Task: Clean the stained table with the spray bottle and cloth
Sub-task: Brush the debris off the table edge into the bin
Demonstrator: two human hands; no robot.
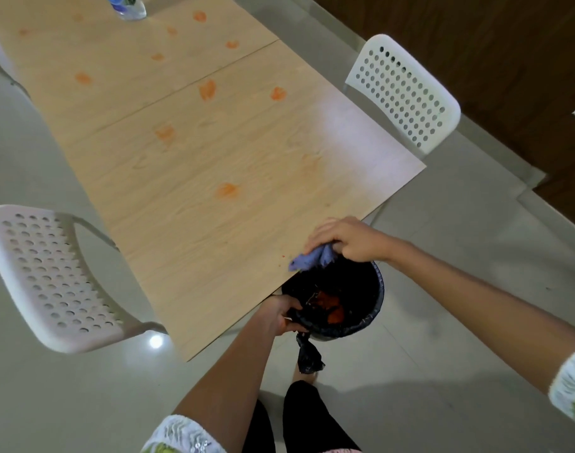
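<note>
Bunching the small lilac-purple soft cloth (312,259) in the right hand (345,238), fingers (318,233) curled down over it, at the near edge of the long pale wood-grain desk (214,178), abt 5 o'clock on the desk top. Cloth tail touches the desk edge right above the round bin w/ black plastic liner (376,299); orange-red mess lies inside the bin. Left hand (281,313) pinches the liner rim at the bin's 8 o'clock, fingers clamped on it.

Cloth looks light, limp, prob damp: no stiffness, so best gripped as a wad in the palm, loose tail under the fingers for wiping. Won't slip easily, can't break.

Clear plastic spray bottle w/ blue label (126,6) stands at the far end, approx 11 o'clock, well apart from both hands; only its base shows. Likely light and rigid but smooth, poss slick; take it round the neck, which is out of view.

Orange smear stains (208,89) scattered across the desk, not yet wiped. White perforated plastic chairs (403,93) at 2 and 8 o'clock.
</note>
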